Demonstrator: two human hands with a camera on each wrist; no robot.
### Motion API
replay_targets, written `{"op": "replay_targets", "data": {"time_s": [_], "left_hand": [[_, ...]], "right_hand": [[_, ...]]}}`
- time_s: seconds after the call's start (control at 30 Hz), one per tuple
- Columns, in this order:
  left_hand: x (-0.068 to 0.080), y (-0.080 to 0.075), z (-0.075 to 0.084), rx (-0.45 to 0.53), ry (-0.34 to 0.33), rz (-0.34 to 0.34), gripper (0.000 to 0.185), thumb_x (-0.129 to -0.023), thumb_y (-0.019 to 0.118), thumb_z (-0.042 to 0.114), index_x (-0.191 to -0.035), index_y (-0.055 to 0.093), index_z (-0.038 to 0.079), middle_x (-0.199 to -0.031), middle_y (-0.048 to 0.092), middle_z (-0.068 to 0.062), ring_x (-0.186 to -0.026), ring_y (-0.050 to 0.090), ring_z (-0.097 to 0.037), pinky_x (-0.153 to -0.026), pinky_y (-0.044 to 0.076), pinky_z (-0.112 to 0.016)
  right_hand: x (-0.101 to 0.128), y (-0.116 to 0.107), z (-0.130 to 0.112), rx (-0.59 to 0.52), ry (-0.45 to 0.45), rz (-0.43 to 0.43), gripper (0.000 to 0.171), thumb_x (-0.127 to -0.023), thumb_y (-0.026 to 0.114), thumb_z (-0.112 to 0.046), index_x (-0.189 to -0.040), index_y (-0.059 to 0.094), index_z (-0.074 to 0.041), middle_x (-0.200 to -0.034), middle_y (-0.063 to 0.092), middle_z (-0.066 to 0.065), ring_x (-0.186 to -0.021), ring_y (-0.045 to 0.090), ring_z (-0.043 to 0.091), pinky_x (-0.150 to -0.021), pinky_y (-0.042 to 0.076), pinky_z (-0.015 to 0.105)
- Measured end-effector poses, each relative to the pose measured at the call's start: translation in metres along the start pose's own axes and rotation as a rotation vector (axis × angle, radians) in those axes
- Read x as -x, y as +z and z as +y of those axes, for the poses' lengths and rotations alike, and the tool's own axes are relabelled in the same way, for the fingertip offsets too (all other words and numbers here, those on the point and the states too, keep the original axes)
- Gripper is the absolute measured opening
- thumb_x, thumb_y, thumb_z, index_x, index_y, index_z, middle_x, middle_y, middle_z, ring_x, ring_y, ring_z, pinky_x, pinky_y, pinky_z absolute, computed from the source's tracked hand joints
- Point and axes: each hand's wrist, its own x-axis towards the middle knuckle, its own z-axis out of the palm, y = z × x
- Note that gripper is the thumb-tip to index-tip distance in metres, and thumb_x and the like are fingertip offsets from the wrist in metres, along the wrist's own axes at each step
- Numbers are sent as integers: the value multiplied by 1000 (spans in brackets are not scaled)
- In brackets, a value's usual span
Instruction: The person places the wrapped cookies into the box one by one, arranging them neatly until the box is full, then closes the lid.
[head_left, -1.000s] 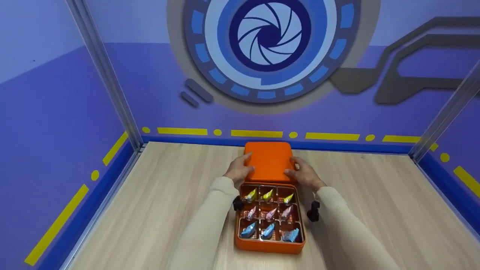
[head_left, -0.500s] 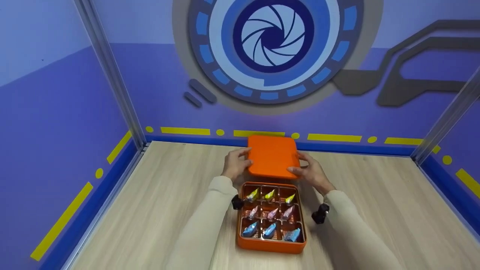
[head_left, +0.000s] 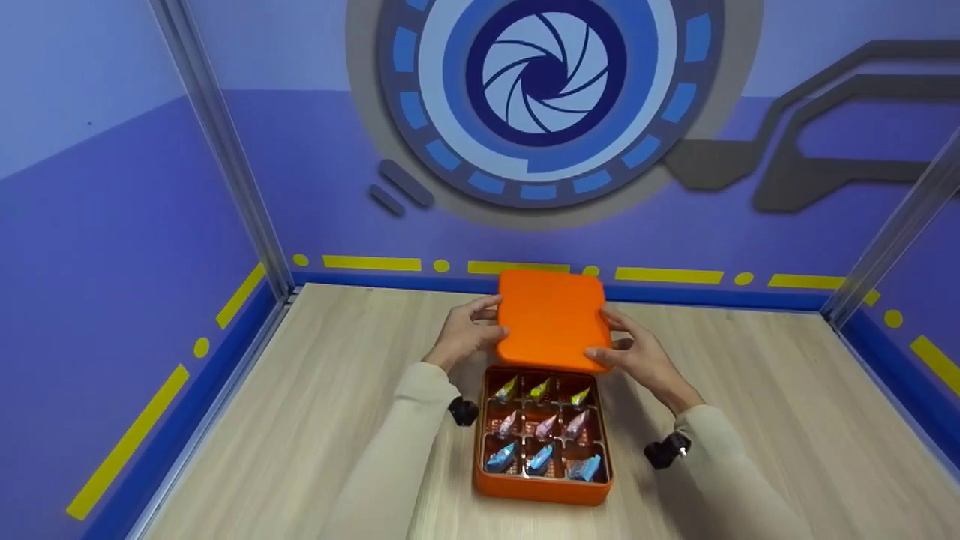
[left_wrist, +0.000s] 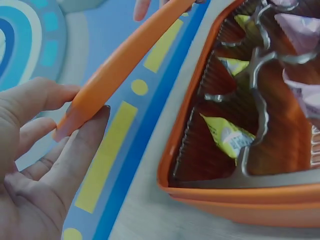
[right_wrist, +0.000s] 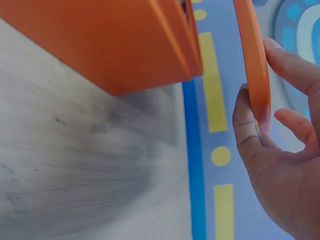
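Between my hands is a flat orange lid (head_left: 551,319), raised just behind an orange box (head_left: 544,491). My left hand (head_left: 466,330) grips the lid's left edge, thumb on the near side and fingers behind. On the opposite edge, my right hand (head_left: 641,356) pinches the lid near its lower corner. The lid's near edge overlaps the box's back rim in the head view. Inside the box, a divided tray holds wrapped sweets: yellow ones (left_wrist: 227,137) in the back row, pink ones (head_left: 546,426) in the middle and blue ones (head_left: 540,459) at the front.
The box stands on a pale wooden table (head_left: 337,397). Close behind the lid rises a blue printed wall (head_left: 315,187) with yellow dashes along its foot. Metal posts (head_left: 225,150) mark the corners, and side walls flank the table.
Both hands have lifted the lid from behind the box and brought it up and slightly right, then nearer over the back rim. The box and sweets have stayed put.
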Motion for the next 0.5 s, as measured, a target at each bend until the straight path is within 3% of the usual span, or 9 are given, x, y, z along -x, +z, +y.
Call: {"op": "replay_targets", "data": {"time_s": [0.23, 0.5], "left_hand": [[26, 1, 8, 140, 40, -4, 63, -94, 77, 3, -154, 58, 10, -127, 70, -17, -95, 76, -30, -74, 66, -38], [56, 3, 14, 148, 65, -26, 65, -93, 78, 6, -154, 58, 12, -126, 70, -16, -88, 77, -30, -71, 66, -38]], "right_hand": [[24, 6, -10, 25, -8, 45, 71, -100, 78, -26, -163, 46, -12, -148, 52, 22, -118, 63, 34, -88, 55, 27], [54, 12, -23, 47, -27, 73, 72, -98, 81, -23, -161, 48, -11, -145, 57, 21, -116, 65, 32, -86, 56, 26]]}}
